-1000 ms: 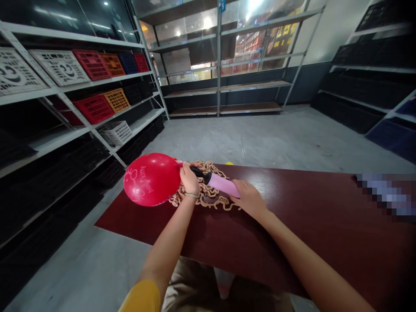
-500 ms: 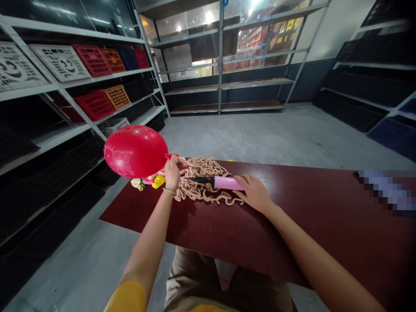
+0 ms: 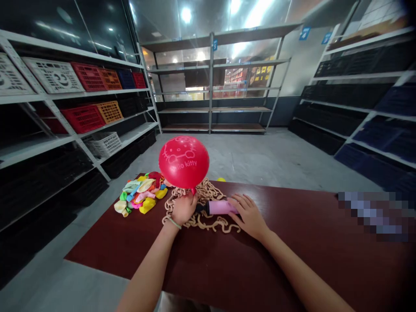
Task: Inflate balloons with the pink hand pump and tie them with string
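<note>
My left hand (image 3: 183,209) is closed on the neck of an inflated red balloon (image 3: 183,161), which stands upright above my fist and bears a white cat print. My right hand (image 3: 248,215) lies on the dark red table (image 3: 292,260) with fingers spread, touching the rear end of a pink hand pump (image 3: 221,207). The pump rests on a tangled heap of tan cord (image 3: 201,203). Its black nozzle points toward my left hand.
A pile of flat coloured balloons (image 3: 139,197) lies at the table's far left corner. A small yellow thing (image 3: 221,179) peeks over the far edge. Metal shelving with plastic crates (image 3: 82,118) lines the left side; dark racks stand right and behind.
My left hand pulled the balloon off the pump nozzle, swung it left, then brought it back upright above the cord heap. The right hand set the pump down on the cord.
</note>
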A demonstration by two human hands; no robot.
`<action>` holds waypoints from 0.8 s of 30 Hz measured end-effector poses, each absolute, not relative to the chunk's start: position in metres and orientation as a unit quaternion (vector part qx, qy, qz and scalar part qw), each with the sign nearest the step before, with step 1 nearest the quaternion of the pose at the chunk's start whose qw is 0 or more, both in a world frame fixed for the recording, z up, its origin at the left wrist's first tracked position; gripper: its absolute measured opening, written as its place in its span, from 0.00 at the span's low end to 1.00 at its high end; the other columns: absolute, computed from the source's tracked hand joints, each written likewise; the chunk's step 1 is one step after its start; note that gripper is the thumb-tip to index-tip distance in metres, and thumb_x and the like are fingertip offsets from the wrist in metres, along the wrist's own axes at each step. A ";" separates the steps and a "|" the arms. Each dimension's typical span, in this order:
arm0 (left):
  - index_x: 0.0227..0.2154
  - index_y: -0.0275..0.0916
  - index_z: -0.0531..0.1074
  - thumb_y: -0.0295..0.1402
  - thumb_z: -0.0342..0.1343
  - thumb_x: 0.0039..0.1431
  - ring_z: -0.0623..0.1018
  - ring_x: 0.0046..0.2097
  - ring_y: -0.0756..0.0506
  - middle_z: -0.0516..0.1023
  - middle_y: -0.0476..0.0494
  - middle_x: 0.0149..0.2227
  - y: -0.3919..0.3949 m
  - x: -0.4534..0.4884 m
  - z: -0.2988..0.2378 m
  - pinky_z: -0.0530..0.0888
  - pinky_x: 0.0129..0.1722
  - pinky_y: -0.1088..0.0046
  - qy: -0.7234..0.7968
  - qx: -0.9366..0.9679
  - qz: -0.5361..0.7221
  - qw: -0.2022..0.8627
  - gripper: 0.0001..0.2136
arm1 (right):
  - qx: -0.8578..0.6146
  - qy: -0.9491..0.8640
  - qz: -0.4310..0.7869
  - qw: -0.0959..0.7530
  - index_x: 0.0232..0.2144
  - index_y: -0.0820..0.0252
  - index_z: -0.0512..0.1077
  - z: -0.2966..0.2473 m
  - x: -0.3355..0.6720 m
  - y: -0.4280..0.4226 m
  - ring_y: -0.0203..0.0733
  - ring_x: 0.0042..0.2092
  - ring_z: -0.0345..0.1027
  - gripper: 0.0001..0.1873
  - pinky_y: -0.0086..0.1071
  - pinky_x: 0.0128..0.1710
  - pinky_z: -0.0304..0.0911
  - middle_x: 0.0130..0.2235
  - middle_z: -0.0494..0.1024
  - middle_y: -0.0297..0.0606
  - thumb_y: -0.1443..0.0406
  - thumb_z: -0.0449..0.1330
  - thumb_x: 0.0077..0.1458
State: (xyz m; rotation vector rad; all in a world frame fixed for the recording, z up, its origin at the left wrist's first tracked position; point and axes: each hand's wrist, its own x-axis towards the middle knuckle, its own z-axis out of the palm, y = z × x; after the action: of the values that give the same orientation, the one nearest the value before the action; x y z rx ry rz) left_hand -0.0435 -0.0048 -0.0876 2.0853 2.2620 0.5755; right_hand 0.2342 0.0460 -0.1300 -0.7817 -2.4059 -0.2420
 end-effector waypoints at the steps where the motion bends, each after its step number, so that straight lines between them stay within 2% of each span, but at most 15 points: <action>1: 0.39 0.35 0.72 0.36 0.39 0.69 0.79 0.33 0.43 0.78 0.37 0.31 -0.007 -0.043 -0.088 0.69 0.32 0.71 0.722 0.673 0.160 -0.005 0.17 | -0.285 -0.906 -0.096 0.300 0.59 0.59 0.64 -0.130 0.234 0.046 0.50 0.61 0.58 0.25 0.51 0.62 0.53 0.57 0.70 0.46 0.59 0.55 0.61; 6: 0.39 0.34 0.73 0.36 0.36 0.69 0.80 0.33 0.41 0.79 0.34 0.33 -0.010 -0.040 -0.085 0.70 0.30 0.70 0.713 0.693 0.101 -0.029 0.19 | -0.252 -0.903 -0.132 0.321 0.57 0.62 0.66 -0.126 0.231 0.043 0.50 0.61 0.59 0.23 0.49 0.61 0.56 0.55 0.71 0.46 0.63 0.58 0.60; 10: 0.39 0.34 0.73 0.38 0.38 0.69 0.80 0.33 0.40 0.79 0.34 0.32 -0.010 -0.039 -0.085 0.71 0.31 0.68 0.713 0.691 0.112 -0.023 0.19 | -0.221 -0.881 -0.205 0.365 0.56 0.59 0.66 -0.117 0.222 0.033 0.46 0.54 0.65 0.23 0.44 0.59 0.58 0.48 0.77 0.42 0.67 0.59 0.58; 13: 0.40 0.35 0.72 0.38 0.37 0.69 0.80 0.33 0.40 0.79 0.35 0.31 -0.012 -0.038 -0.084 0.71 0.32 0.67 0.706 0.697 0.125 -0.012 0.19 | -0.188 -0.873 -0.273 0.358 0.57 0.56 0.67 -0.098 0.206 0.025 0.43 0.50 0.66 0.24 0.41 0.59 0.56 0.44 0.78 0.38 0.68 0.60 0.57; 15: 0.42 0.35 0.72 0.39 0.37 0.69 0.80 0.34 0.40 0.79 0.35 0.32 -0.013 -0.038 -0.083 0.71 0.32 0.67 0.704 0.698 0.131 -0.007 0.19 | -0.182 -0.870 -0.316 0.332 0.59 0.55 0.66 -0.080 0.190 0.022 0.43 0.51 0.64 0.25 0.41 0.60 0.52 0.44 0.78 0.38 0.68 0.59 0.58; 18: 0.45 0.35 0.71 0.38 0.37 0.69 0.80 0.35 0.40 0.79 0.35 0.35 -0.014 -0.037 -0.081 0.72 0.34 0.67 0.698 0.704 0.135 -0.005 0.19 | -0.156 -0.872 -0.359 0.294 0.60 0.53 0.65 -0.052 0.162 0.025 0.44 0.57 0.59 0.25 0.44 0.64 0.44 0.52 0.75 0.37 0.68 0.56 0.60; 20: 0.48 0.35 0.69 0.38 0.38 0.68 0.80 0.35 0.40 0.79 0.34 0.37 -0.013 -0.038 -0.081 0.72 0.35 0.67 0.689 0.711 0.142 -0.011 0.18 | -0.138 -0.886 -0.358 0.259 0.61 0.55 0.63 -0.039 0.144 0.029 0.46 0.63 0.51 0.26 0.46 0.65 0.40 0.60 0.69 0.38 0.68 0.55 0.61; 24: 0.48 0.35 0.70 0.37 0.38 0.68 0.80 0.36 0.40 0.79 0.33 0.38 -0.011 -0.039 -0.085 0.72 0.36 0.67 0.690 0.705 0.162 -0.021 0.18 | -0.149 -0.913 -0.323 0.198 0.60 0.54 0.64 -0.033 0.120 0.039 0.48 0.68 0.42 0.24 0.55 0.66 0.39 0.65 0.61 0.37 0.70 0.52 0.61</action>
State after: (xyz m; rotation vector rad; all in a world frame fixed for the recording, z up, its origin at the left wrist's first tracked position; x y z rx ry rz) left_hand -0.0394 -0.0112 -0.0850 2.2454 2.1985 0.5148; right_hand 0.1204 0.0391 -0.0326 -0.4177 -2.5558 -0.9049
